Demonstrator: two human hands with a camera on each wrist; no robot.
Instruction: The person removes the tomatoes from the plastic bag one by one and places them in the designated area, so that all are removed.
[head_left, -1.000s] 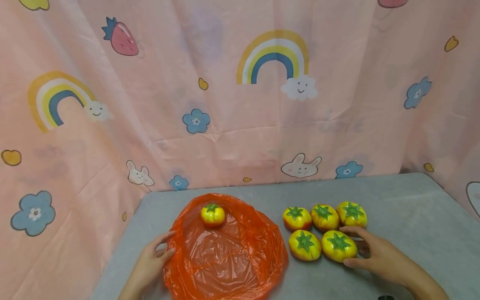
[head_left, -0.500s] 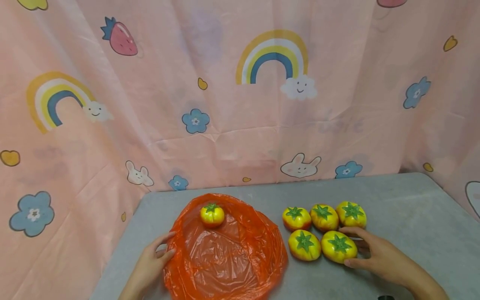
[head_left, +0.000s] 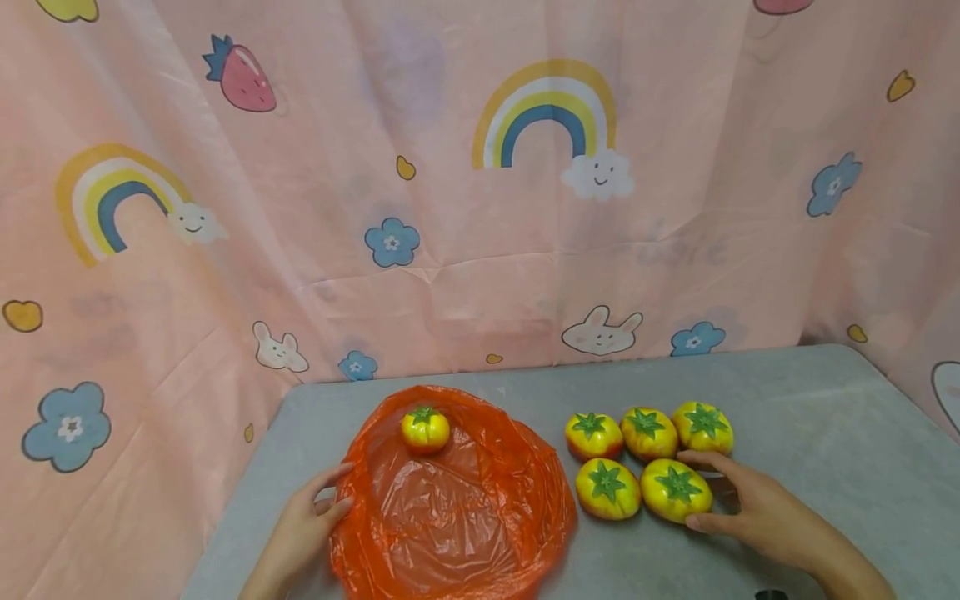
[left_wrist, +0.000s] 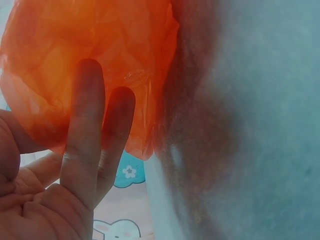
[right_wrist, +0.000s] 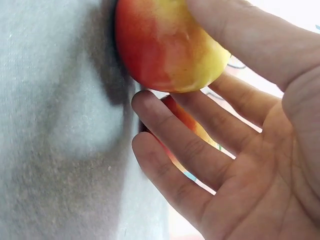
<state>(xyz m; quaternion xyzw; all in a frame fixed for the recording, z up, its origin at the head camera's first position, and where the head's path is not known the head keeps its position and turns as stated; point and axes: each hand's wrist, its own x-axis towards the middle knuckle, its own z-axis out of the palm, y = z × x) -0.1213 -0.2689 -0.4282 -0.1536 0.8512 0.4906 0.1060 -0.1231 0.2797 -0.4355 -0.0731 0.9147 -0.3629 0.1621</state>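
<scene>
A red-orange plastic bag (head_left: 442, 525) lies spread wide on the grey table, with one yellow toy tomato (head_left: 425, 431) inside near its far edge. At the bag's left side my left hand (head_left: 300, 521) touches the plastic; its fingers look fairly straight and spread in the left wrist view. Right of the bag, several toy tomatoes sit in two rows, yellow to red with green star-shaped leaves. My right hand (head_left: 757, 508) holds the front right toy tomato (head_left: 677, 492) between thumb and fingers. It still rests on the table, beside another toy tomato (head_left: 608, 490).
Behind the front pair stand more toy tomatoes, the left (head_left: 593, 437), middle (head_left: 649, 433) and right (head_left: 703, 428). A pink printed curtain (head_left: 480, 275) hangs along the back and sides of the grey table (head_left: 825, 433). A small black object (head_left: 771, 595) shows at the bottom edge.
</scene>
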